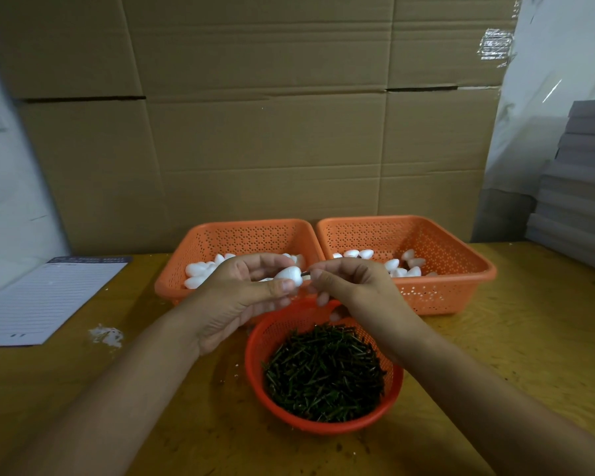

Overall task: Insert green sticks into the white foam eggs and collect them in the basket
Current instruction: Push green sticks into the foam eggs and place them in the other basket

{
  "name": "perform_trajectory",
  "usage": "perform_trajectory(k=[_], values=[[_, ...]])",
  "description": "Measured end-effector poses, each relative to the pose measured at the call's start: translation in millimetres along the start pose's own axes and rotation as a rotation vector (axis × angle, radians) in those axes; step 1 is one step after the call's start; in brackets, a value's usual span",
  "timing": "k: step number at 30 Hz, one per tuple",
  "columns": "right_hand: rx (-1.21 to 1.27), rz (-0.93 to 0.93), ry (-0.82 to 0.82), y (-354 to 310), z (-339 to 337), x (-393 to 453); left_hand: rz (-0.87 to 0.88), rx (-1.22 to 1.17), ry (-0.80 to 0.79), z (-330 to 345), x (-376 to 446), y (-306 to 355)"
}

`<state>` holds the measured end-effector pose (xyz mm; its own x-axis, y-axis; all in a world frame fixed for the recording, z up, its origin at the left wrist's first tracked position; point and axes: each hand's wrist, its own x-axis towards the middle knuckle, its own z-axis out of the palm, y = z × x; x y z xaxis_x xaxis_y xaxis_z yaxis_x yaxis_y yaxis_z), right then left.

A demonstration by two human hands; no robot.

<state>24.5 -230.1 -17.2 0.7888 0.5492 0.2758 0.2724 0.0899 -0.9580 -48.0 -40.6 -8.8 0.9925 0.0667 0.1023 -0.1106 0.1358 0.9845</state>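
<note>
My left hand (241, 293) holds a white foam egg (288, 273) between thumb and fingers, above the near edge of the left orange basket (220, 235). My right hand (351, 286) pinches a short green stick (305, 274) whose tip touches the egg's right end. Below my hands a round red basket (323, 427) is full of green sticks (323, 369). The left basket holds several plain white eggs (200, 271). The right orange basket (443, 255) holds several eggs (406, 266), some with dark sticks showing.
A lined notepad (45, 300) lies at the left on the yellow wooden table (512, 338). White foam crumbs (106, 335) sit near it. Cardboard boxes (255, 132) wall off the back. Grey stacked sheets (577, 187) stand at the right.
</note>
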Motion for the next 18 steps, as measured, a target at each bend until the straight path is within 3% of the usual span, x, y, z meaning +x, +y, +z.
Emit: perform_trajectory(k=[6,18], values=[[-0.098,-0.105,0.029,0.6,0.7,1.1,-0.014,0.020,-0.011,-0.6,-0.7,0.1],[-0.169,-0.132,-0.005,4.7,1.7,1.3,-0.020,0.051,0.009,0.4,-2.7,2.4]])
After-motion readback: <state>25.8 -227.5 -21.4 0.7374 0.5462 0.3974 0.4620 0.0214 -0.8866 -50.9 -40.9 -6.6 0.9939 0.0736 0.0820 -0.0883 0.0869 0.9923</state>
